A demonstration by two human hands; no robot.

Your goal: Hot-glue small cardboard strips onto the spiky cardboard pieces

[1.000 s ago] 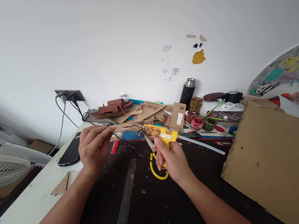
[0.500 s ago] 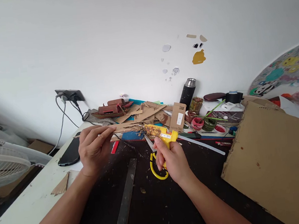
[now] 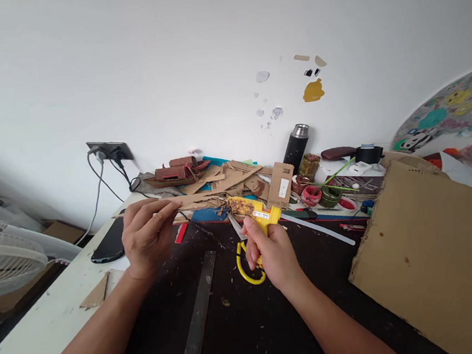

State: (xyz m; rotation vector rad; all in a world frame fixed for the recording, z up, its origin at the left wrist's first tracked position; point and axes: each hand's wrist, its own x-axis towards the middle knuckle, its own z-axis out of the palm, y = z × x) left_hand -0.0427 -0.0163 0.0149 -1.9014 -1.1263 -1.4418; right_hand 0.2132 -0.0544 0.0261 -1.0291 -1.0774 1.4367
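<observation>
The yellow glue gun (image 3: 268, 215) is over the dark mat (image 3: 316, 314), nozzle leftward, the right hand's (image 3: 275, 254) fingers wrapped around its handle. To its left, the left hand's (image 3: 148, 238) fingers are pinched nearly together; what they grip I cannot tell. Scissors (image 3: 252, 280) lie beneath the gun, a ruler (image 3: 201, 308) nearer and left, a cardboard sheet (image 3: 418, 248) right.

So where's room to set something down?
Mostly bare black mat lies below the yellow-handled scissors, between grey metal ruler and right forearm, and between that forearm and brown cardboard sheet. Cardboard scraps and paint jars crowd the back.
</observation>
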